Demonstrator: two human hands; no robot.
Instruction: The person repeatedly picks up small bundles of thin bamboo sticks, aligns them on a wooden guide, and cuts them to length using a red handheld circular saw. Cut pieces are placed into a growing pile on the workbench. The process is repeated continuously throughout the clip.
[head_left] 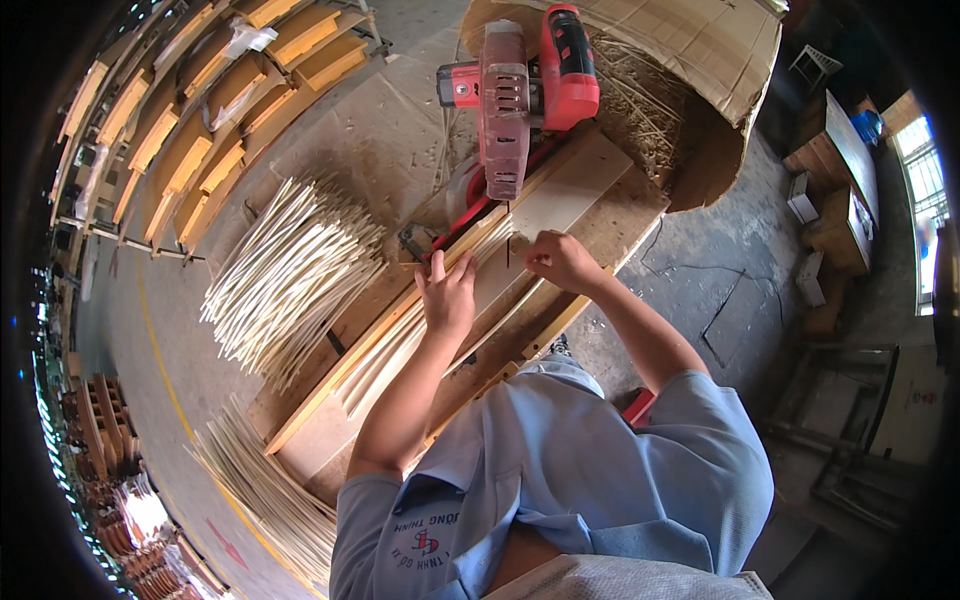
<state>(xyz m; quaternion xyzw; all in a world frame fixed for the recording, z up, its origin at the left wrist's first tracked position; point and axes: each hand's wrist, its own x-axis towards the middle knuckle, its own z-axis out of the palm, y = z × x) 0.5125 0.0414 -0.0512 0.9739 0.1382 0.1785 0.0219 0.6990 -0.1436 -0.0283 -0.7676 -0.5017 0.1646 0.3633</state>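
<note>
A bundle of thin pale sticks (385,358) lies along a wooden fence (335,392) on the saw's work board. My left hand (448,295) rests over the sticks at the fence, its fingers apart and stretched forward. My right hand (562,262) is beside the dark blade slot (508,250), fingers curled in; whatever they hold is hidden. Just beyond both hands stands a red mitre saw (505,110), its dusty guard raised above the board and its red-and-black handle (572,55) at the top.
A large pile of cut sticks (295,280) lies left of the fence, with longer sticks (265,490) below it. Behind the saw, a cardboard sheet (690,50) curves around offcuts. Racks of wooden parts (190,140) stand far left. A cable (715,320) runs across the floor at right.
</note>
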